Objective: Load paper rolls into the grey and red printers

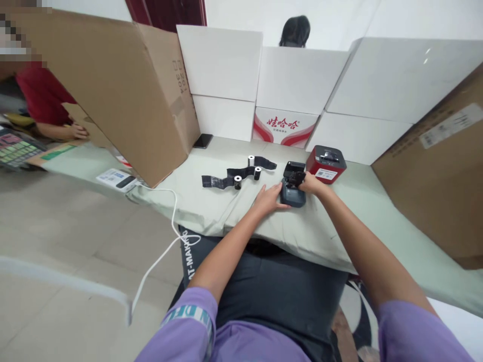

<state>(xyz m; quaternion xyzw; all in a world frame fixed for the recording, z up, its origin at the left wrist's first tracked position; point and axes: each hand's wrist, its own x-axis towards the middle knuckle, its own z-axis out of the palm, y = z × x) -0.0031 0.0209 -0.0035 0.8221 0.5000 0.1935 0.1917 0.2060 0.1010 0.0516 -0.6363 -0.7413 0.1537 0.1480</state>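
Observation:
A small dark grey label printer (293,197) sits on the cloth-covered table with its lid tipped up at the back. My left hand (268,199) lies along the printer's left side, fingers spread and thumb near its front edge. At the printer's right side, my right hand (310,183) has its fingers closed on a crinkled, glossy black strip (296,177) over the opened compartment. Some of those fingertips are hidden. To the left stand three small paper rolls, one in front (237,183), each with a black strip unrolled from it.
Right behind the printer stands a red and black box (325,165). A black phone (203,141) lies by the left cardboard box (124,85). White boxes (222,63) wall the back. A white cable (174,211) hangs over the front edge. Another person's red sleeve (43,95) shows at far left.

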